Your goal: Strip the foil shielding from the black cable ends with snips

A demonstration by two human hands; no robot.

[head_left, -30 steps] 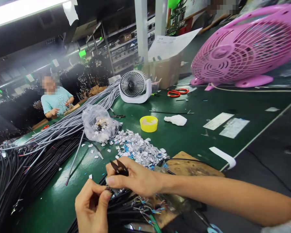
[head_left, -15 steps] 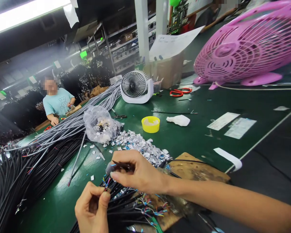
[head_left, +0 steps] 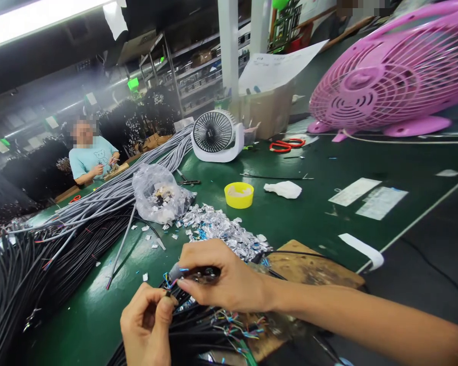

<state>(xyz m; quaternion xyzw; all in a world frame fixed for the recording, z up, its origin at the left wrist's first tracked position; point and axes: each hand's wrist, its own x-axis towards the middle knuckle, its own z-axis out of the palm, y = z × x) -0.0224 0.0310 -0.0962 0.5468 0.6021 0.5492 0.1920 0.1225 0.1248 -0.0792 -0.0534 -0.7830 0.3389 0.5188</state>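
Note:
My left hand (head_left: 149, 321) pinches the end of a black cable (head_left: 168, 293) between thumb and forefinger. Thin coloured wires (head_left: 168, 278) fan out from that end. Just above and to the right, my right hand (head_left: 223, 277) is closed around a small dark tool (head_left: 204, 274), mostly hidden in the palm, so its exact kind does not show. A grey cover (head_left: 174, 272) sits on the right forefinger's tip, close to the wires. Below both hands lies a bundle of black cables (head_left: 198, 325) with stripped, coloured ends (head_left: 236, 325).
Silver foil scraps (head_left: 225, 231) are heaped beyond my hands, beside a plastic bag (head_left: 158, 193). A yellow tub (head_left: 238, 195), a small fan (head_left: 216, 136), red-handled scissors (head_left: 287, 145) and a pink fan (head_left: 366, 86) stand or lie farther back. A worn board (head_left: 305, 264) is at right. Across the table sits a person (head_left: 93, 157).
My right hand has turned slightly and dropped a little, its thumb now closer to the wires. My left hand keeps its pinch. The person opposite has lifted a hand from the table.

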